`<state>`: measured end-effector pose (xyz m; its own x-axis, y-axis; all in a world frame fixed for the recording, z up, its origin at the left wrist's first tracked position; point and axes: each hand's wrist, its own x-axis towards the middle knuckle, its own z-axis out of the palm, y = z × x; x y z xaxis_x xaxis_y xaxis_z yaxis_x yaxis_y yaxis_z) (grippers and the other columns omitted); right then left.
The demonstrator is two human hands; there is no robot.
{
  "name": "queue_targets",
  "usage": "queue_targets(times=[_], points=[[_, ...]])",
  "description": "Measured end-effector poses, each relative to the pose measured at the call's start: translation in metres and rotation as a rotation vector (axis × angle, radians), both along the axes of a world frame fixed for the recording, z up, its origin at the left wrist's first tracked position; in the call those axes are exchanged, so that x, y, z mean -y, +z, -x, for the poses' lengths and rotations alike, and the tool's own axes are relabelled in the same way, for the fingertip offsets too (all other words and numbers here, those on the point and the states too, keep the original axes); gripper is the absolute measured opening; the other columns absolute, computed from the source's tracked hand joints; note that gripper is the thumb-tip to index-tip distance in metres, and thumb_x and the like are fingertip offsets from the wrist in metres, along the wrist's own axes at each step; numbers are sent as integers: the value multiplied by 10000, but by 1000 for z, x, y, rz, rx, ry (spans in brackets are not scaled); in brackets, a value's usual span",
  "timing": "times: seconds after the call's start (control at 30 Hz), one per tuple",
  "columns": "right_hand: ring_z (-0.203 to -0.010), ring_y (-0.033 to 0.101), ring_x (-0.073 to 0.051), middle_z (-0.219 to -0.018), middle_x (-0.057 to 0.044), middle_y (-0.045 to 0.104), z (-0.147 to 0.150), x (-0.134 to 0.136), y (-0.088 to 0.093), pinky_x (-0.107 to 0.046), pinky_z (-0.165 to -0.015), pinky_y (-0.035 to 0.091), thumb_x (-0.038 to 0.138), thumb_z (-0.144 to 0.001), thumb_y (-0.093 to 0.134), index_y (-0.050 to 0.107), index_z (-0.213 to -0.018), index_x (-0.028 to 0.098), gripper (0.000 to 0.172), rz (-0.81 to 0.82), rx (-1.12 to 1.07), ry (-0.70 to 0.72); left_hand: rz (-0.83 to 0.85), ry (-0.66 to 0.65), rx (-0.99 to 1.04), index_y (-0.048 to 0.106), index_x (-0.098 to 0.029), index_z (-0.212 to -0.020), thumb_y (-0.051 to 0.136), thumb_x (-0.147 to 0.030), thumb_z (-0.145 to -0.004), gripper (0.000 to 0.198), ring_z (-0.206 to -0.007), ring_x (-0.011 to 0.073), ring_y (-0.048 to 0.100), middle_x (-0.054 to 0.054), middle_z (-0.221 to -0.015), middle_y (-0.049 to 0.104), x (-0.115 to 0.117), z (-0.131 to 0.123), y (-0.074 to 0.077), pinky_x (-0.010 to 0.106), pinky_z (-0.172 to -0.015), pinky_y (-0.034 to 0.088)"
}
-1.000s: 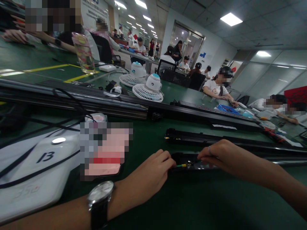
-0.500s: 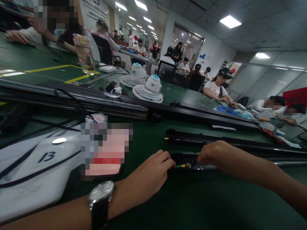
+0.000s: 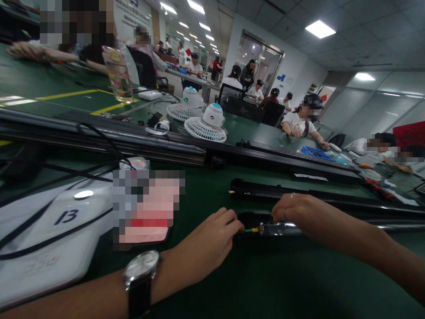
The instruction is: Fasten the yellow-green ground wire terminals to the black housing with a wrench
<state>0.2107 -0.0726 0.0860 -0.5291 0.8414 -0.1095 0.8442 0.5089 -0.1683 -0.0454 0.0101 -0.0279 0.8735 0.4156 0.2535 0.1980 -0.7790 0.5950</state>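
Note:
My left hand point(image 3: 217, 241), with a watch point(image 3: 142, 264) on its wrist, is closed in a pinch at the near end of a long dark bar point(image 3: 392, 225). A short green-and-yellow wire point(image 3: 250, 230) runs out of its fingertips to a small metal ring terminal point(image 3: 262, 228) at the bar's end. Just right of the terminal, my right hand point(image 3: 295, 209) is bent down over the bar with its fingers pinched together. What those fingers grip is hidden. Behind lies a second black bar point(image 3: 265, 189), a yellow-tipped wire showing at its left end.
Left of my hands lie a phone point(image 3: 156, 208) and a white pouch point(image 3: 59, 239) marked 13, crossed by black cords. Farther back are long dark rails point(image 3: 282, 160), two white fans point(image 3: 206, 126), a cup point(image 3: 117, 77) and a blue tray point(image 3: 315, 153). Several people sit around.
My right hand has shifted slightly up and left, uncovering more of the bar's shiny end and the ring terminal. My left hand keeps its pinch nearly in place.

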Motion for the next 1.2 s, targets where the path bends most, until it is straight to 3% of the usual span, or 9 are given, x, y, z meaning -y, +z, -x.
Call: queue_targets(times=[0.27, 0.4, 0.57, 0.7, 0.83, 1.0, 1.1, 1.2], points=[[-999, 681, -206, -1099, -51, 745, 3, 4, 14, -360, -940, 488, -9, -944, 510, 736, -994, 209, 318, -48, -28, 70, 3, -3, -35, 624, -230, -1159, 481, -52, -932, 322, -991, 194, 536, 38, -1174, 579, 0, 0, 1, 358, -888, 478], [-988, 675, -210, -1089, -59, 741, 1, 4, 12, -370, -927, 490, -29, -936, 493, 729, -1024, 202, 342, -74, -30, 54, 18, 3, -30, 623, -235, -1170, 486, -46, -931, 334, -991, 188, 534, 34, -1176, 576, -1, 0, -1, 356, -896, 472], [-935, 686, -204, -1014, -57, 745, -8, 3, 0, -326, -820, 533, 12, -922, 531, 716, -1058, 200, 297, -123, -106, -78, 41, -2, -33, 623, -238, -1170, 473, -36, -929, 348, -990, 189, 535, 36, -1180, 576, 0, 1, 1, 351, -880, 477], [-948, 710, -203, -1045, -55, 755, -19, 3, -9, -334, -831, 554, 113, -942, 565, 718, -1103, 210, 242, -178, -243, -244, 39, -2, -52, 621, -242, -1166, 471, -33, -924, 353, -980, 186, 540, 31, -1168, 581, 0, 1, 6, 344, -859, 483], [-943, 717, -227, -1023, -46, 770, -35, 4, -26, -364, -825, 559, 187, -918, 619, 748, -1053, 234, 192, -226, -422, -436, 22, 1, -78, 618, -234, -1148, 454, -15, -909, 363, -997, 191, 539, 35, -1165, 577, -1, -1, 9, 352, -870, 489], [-838, 690, -214, -947, -52, 741, -55, 1, -68, -337, -712, 558, 302, -917, 652, 739, -1082, 218, 204, -131, -762, -619, 30, 17, -103, 611, -262, -1192, 460, -31, -927, 383, -1017, 190, 540, 35, -1199, 560, -1, 0, 9, 349, -886, 501], [-711, 638, -181, -790, -21, 682, -59, 2, -85, -300, -616, 520, 322, -936, 626, 730, -1103, 206, 229, -98, -816, -687, 16, 24, -117, 590, -285, -1240, 456, -40, -940, 409, -1062, 192, 530, 34, -1240, 532, -1, 0, 10, 356, -916, 504], [-684, 620, -176, -793, -18, 679, -60, 6, -88, -298, -596, 503, 304, -960, 583, 716, -1142, 218, 242, -91, -801, -685, -10, 32, -121, 586, -274, -1224, 439, -51, -958, 377, -1093, 196, 520, 41, -1247, 519, -1, -3, 13, 368, -941, 501]])
